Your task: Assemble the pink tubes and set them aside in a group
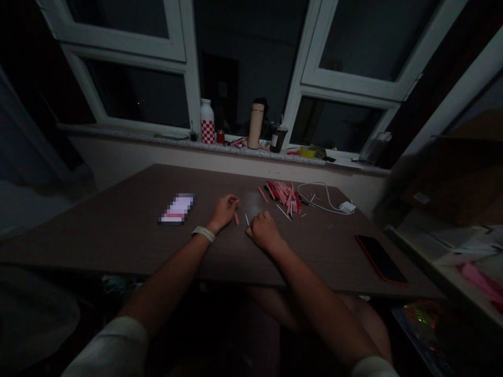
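Note:
My left hand [223, 210] rests on the brown table [118, 230] with its fingers curled together; what they pinch, if anything, is too small to make out. A short red pen piece [236, 218] lies just right of it. My right hand [264, 230] is closed in a loose fist and grips a thin white refill [247, 219] that sticks out to the left. A pile of red and pink pen parts [283, 193] lies beyond my right hand. A pale watch band sits on my left wrist.
A blurred-out phone [177, 208] lies left of my hands and a dark phone in a red case [380, 258] lies at the right. A white charger and cable [334, 201] sit by the pile. Bottles and cups [256, 125] stand on the window sill.

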Tool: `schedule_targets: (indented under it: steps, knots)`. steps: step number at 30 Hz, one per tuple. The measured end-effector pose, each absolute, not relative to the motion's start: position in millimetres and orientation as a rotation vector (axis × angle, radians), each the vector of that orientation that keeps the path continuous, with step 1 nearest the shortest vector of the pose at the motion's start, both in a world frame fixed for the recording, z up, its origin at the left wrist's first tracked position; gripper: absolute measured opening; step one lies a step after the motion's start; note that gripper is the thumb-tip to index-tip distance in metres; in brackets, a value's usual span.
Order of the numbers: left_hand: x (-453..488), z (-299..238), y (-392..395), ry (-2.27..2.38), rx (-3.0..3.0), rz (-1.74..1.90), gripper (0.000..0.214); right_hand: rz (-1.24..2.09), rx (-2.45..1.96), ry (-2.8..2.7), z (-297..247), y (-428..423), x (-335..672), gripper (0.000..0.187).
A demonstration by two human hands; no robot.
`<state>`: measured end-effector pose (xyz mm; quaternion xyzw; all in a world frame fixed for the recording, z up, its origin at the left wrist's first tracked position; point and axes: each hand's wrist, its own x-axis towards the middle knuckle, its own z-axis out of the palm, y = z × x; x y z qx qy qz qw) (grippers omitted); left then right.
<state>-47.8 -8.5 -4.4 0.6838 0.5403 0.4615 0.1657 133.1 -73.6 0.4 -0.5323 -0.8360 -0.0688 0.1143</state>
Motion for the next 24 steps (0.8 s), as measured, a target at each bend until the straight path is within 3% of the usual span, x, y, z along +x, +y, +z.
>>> schedule_targets:
  steps: [9,24]
  knots:
    - [-46,-5,-14,1.584,2.116,1.228,0.025,-0.215,-1.643,-2.444,4,-80,122,0.040]
    - [-41,-4,-9,1.236,1.457,1.513,0.027,-0.022,-1.513,-2.306,12,-70,149,0.027]
